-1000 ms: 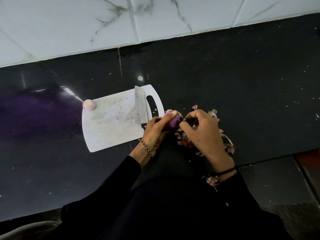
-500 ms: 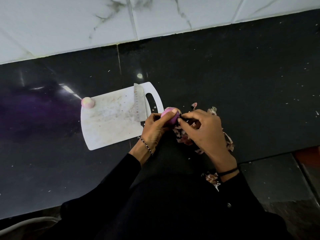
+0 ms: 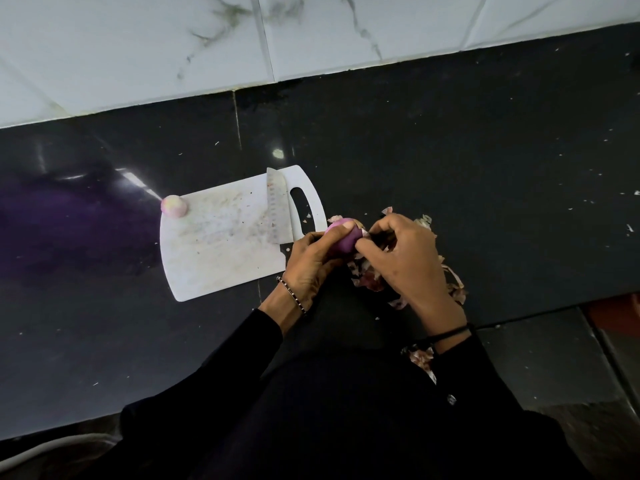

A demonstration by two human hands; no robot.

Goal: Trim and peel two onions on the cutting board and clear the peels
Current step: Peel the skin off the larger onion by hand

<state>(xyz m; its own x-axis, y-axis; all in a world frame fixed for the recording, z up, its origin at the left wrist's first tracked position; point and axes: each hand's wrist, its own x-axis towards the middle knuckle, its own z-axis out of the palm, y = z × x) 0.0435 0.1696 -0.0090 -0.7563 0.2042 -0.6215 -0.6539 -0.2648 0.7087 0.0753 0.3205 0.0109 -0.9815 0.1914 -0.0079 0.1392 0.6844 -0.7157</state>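
Centre of frame: left hand [image 3: 311, 261] grips purple onion [image 3: 341, 239], fingers curled round its left side, thumb on top. Onion held up off the counter [image 3: 485, 174], just right of the board's [image 3: 214, 258] handle end, not on the board. Right hand [image 3: 407, 261] meets it from the right, fingertips pinching the onion's right end, where a small pale flap of skin sticks out; other fingers curled in. Hands nearly touch across the onion.

Peels [image 3: 372, 282] in a loose heap on the counter under and behind the right hand, spreading to its right side. One more scrap [image 3: 420, 358] sits on the dark sleeve at the right wrist.

White board lies left of centre, tilted, stained with juice marks. Knife [image 3: 277, 209] lies flat on the board's right part beside the handle slot, tip toward the top of frame, its dark handle partly hidden by the left hand. Pale onion [image 3: 175, 205], skin off, sits on the board's upper left corner, well apart from the hands.

Beaded bangle on left wrist, black band on right wrist. Counter is dark, glossy, speckled with small flakes; white marbled tiles [image 3: 138, 46] across the top of frame
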